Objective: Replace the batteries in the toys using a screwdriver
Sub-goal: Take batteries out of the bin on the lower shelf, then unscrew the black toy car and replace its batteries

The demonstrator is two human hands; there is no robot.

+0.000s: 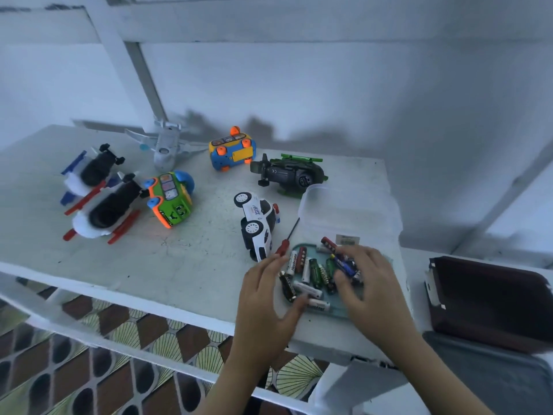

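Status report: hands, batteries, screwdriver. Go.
Left hand open beside the tray. Right hand over the batteries, grip unclear. Screwdriver lies by the police car. Nothing in the way.

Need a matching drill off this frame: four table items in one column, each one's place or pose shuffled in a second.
Column one
1. white police toy car
2. red-handled screwdriver
3. clear plastic box
4. cylindrical batteries

Column two
a. lies between the car and the teal tray
b. piled on the tray
c. tipped on its side, wheels showing
d. stands just behind the tray

Pairs: 1-c, 2-a, 3-d, 4-b
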